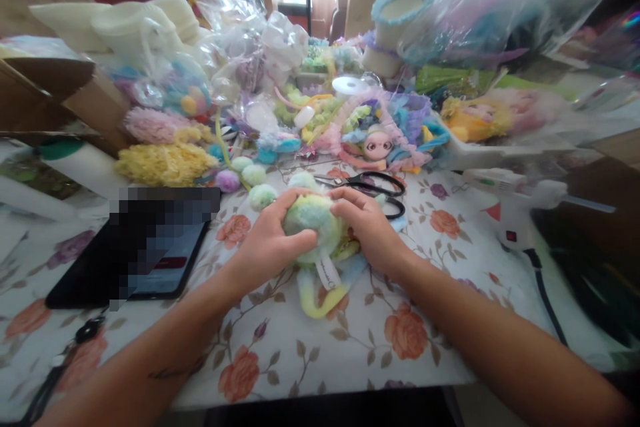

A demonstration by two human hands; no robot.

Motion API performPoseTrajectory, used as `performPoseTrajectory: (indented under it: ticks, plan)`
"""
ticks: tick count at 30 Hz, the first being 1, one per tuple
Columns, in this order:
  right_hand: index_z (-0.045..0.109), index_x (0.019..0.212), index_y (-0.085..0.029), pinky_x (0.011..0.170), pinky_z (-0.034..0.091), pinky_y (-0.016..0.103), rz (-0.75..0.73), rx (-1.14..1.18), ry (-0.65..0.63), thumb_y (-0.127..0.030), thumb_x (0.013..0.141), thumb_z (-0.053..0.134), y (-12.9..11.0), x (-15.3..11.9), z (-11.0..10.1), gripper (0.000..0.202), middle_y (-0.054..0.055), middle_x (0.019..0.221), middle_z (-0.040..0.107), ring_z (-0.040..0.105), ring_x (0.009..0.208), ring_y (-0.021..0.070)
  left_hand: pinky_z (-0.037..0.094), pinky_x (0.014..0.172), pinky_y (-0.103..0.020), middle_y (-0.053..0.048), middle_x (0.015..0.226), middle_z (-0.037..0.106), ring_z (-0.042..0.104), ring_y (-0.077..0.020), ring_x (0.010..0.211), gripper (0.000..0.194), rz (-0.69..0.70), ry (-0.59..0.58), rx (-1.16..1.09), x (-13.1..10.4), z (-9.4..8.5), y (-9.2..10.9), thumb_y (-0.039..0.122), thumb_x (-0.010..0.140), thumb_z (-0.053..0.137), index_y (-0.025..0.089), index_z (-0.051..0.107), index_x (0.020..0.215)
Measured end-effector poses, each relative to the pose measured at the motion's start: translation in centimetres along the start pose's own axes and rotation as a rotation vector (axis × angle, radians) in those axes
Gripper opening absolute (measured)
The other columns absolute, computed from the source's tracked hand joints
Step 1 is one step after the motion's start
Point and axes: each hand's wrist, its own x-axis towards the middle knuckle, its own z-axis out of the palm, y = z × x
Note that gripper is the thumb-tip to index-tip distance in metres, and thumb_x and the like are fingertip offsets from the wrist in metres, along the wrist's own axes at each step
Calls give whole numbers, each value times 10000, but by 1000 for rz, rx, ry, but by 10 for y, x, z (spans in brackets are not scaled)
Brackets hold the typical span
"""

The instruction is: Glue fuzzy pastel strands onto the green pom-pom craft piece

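Note:
A fuzzy pale green and yellow plush piece (313, 220) is held between both hands above the middle of the flowered tablecloth (280, 347). My left hand (280, 233) wraps its left side, with the thumb across its front. The fingers of my right hand (367, 227) press on its upper right edge. A white label (328, 271) hangs from its lower side, and a yellow and blue fuzzy strip (317, 307) loops below. Just behind my right hand lie black-handled scissors (377, 183). Pale green pompoms (263, 196) are close to my left hand.
A tablet (175, 247) lies at the left, near yellow yarn (167, 163). Behind are craft pieces, a doll's face (378, 145) and plastic bags (245, 40). At the right is a white glue gun (515, 207) with a black cord (545, 300).

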Motion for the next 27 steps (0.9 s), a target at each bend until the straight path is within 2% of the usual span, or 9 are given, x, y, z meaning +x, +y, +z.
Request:
performPoseTrajectory:
  ticks: [2, 6, 10, 15, 19, 23, 27]
  plan:
    - [650, 898, -247, 521, 351, 264, -10, 16, -17, -384, 732, 717, 0, 1, -2, 225, -59, 650, 549, 470, 545, 131, 566, 710, -290, -19, 1005, 735, 698, -230, 881, 416, -12, 4, -16, 0, -1, 0, 269, 744, 678, 218, 686, 1156]
    - [657, 1027, -254, 556, 421, 274, 38, 10, -91, -370, 680, 812, 0, 1, -6, 398, -45, 717, 647, 569, 589, 159, 562, 650, -273, -4, 937, 741, 709, -220, 821, 443, -68, -7, -67, 0, -2, -2, 260, 753, 687, 227, 677, 1194]
    - [683, 985, -236, 549, 419, 261, 16, 39, -69, -333, 708, 733, 1, 0, -7, 297, -47, 703, 642, 546, 567, 134, 576, 669, -269, -5, 959, 755, 721, -222, 849, 473, -68, -17, -94, 1, -3, -3, 252, 754, 701, 235, 683, 1227]
    - [666, 1073, -246, 562, 467, 261, 11, 7, -118, -296, 665, 798, 2, -1, -9, 432, -45, 748, 686, 606, 603, 151, 583, 671, -288, -16, 965, 758, 725, -237, 854, 506, -78, -15, -84, 0, -3, -3, 254, 759, 696, 232, 694, 1264]
    - [670, 1073, -237, 558, 467, 247, -17, 28, -157, -285, 702, 732, 3, 0, -11, 379, -46, 743, 679, 594, 594, 135, 578, 676, -285, -15, 966, 754, 721, -237, 860, 493, -79, -16, -88, 1, -4, -3, 252, 756, 698, 232, 696, 1249]
    - [638, 1084, -246, 584, 506, 260, -6, -34, -181, -276, 692, 790, 1, 0, -13, 421, -42, 781, 690, 640, 639, 156, 559, 679, -267, -7, 976, 737, 706, -221, 860, 483, -60, -33, -105, 1, -4, -4, 256, 760, 705, 224, 678, 1241]
    - [624, 1099, -248, 558, 484, 238, -18, 0, -229, -253, 709, 735, 0, 0, -15, 405, -63, 742, 661, 596, 595, 129, 545, 690, -260, -2, 980, 727, 696, -213, 875, 438, -51, -38, -99, 1, -4, -4, 241, 759, 694, 222, 675, 1197]
